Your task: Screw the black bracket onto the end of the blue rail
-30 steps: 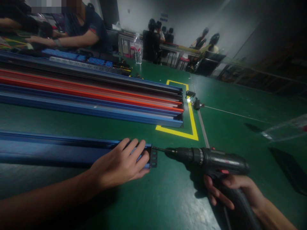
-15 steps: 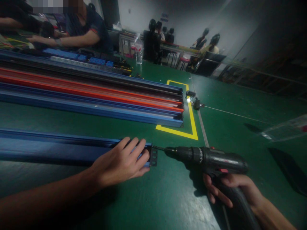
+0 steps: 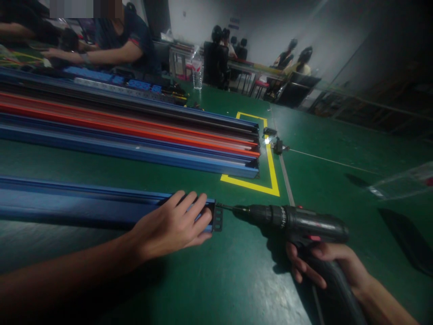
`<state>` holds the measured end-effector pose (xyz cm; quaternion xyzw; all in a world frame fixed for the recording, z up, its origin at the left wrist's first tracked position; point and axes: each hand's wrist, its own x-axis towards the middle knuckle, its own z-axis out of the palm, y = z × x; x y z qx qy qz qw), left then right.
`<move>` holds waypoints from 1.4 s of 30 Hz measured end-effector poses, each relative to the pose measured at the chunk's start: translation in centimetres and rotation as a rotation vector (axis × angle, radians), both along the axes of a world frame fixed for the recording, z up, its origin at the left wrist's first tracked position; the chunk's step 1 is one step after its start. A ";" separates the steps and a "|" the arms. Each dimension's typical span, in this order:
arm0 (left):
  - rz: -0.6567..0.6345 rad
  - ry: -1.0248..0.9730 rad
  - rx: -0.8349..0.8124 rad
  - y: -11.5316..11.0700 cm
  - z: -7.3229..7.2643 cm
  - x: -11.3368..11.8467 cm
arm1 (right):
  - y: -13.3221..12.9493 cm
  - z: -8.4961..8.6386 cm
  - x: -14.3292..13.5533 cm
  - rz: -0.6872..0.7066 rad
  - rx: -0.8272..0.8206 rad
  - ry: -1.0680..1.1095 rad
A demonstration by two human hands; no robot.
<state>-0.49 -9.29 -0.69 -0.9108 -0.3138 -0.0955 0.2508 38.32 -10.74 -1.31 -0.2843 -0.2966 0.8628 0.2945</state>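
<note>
Smooth green work surface (image 3: 233, 280), filling the foreground. One long blue metal channel (image 3: 74, 203) lies left to right; its right end sits under the nearer left hand (image 3: 172, 225), fingers curled over it. One black pistol-shaped power drill (image 3: 314, 224), its handle wrapped by the right hand (image 3: 333, 252), is roughly in line beyond that end. One black slotted end plate (image 3: 218, 218). One thin bit (image 3: 230, 207) points left at the plate's upper corner; contact unclear.

1 head-worn camera – facing forward and down, near the worktop (image 3: 243, 266).
</note>
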 end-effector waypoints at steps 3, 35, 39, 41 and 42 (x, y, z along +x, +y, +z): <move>0.003 0.006 -0.002 -0.1 0.0 0.0 | 0.1 -0.1 0.0 -0.002 0.019 -0.023; -0.002 0.016 -0.011 0.0 0.0 0.0 | 0.0 -0.2 0.0 0.001 0.019 -0.018; -0.004 0.008 0.000 0.1 -0.1 0.0 | 0.1 -0.1 0.1 0.013 0.021 -0.028; -0.005 0.009 -0.002 0.1 -0.1 0.0 | 0.1 0.0 0.1 0.016 0.021 -0.029; -0.006 0.010 -0.005 0.1 -0.1 0.0 | 0.0 -0.1 0.1 0.015 0.021 -0.027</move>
